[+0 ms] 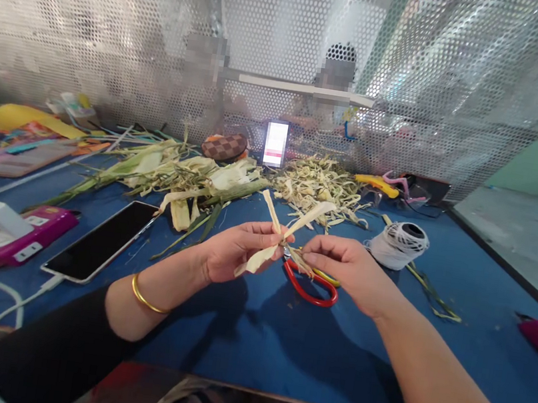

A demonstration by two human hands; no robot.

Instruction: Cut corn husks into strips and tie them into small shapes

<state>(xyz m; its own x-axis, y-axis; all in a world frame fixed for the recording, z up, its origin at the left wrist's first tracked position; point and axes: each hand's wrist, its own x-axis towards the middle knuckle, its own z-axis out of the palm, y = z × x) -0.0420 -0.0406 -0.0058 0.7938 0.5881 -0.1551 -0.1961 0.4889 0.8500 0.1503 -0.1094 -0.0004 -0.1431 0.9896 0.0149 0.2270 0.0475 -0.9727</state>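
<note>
Above the middle of the blue table, my left hand (247, 245) pinches several pale corn husk strips (310, 218) where they cross. Two strips point up and apart, and a broader piece hangs below my left fingers. My right hand (341, 263) is closed on a drier, frayed end of the husk at the right. Below the husk lie scissors (313, 295) with red handles. Their blades are mostly hidden by my hands and the husk. A yellow ring shape beside the red handle is partly covered by my right hand.
Green husks (167, 169) and a heap of shredded husk (322, 186) lie at the back. A spool of white thread (399, 244) stands right. A charging phone (104, 241) and purple power strip (24, 236) lie left. A perforated metal screen (138, 27) rises behind.
</note>
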